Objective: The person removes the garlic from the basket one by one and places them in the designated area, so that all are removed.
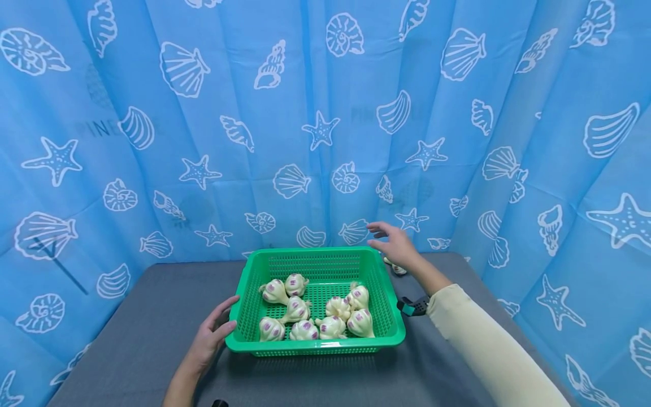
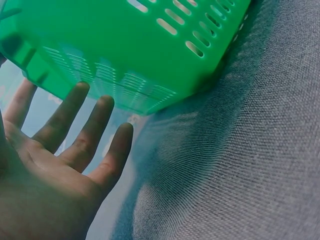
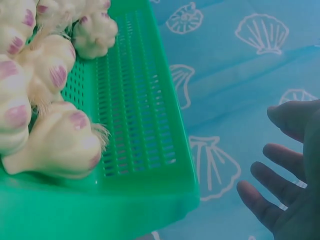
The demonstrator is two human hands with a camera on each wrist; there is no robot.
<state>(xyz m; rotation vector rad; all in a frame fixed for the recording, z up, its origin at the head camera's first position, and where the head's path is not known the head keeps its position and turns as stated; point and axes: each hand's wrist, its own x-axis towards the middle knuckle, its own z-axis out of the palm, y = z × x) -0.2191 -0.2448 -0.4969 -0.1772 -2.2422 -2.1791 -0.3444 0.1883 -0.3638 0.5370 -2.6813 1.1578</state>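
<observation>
A green plastic basket (image 1: pixel 315 347) with slotted walls stands on the grey table, and several white garlic bulbs (image 1: pixel 297 309) with purple marks lie in it. At the basket's left side is my left hand (image 1: pixel 207 339), its fingers near or at the rim; in the left wrist view the fingers are spread beneath the green wall. My right hand (image 1: pixel 394 244) hovers by the far right corner, fingers extended and holding nothing. Under the right forearm, outside the basket, another garlic bulb (image 1: pixel 396 268) shows in part. The right wrist view shows a gap between the fingertips and the basket.
A blue curtain (image 1: pixel 320 169) with white shell prints hangs right behind and beside the grey table (image 1: pixel 137 339). A dark strap-like object (image 1: pixel 414 306) appears beside the right forearm. Close to the front edge is a small black object (image 1: pixel 220 403).
</observation>
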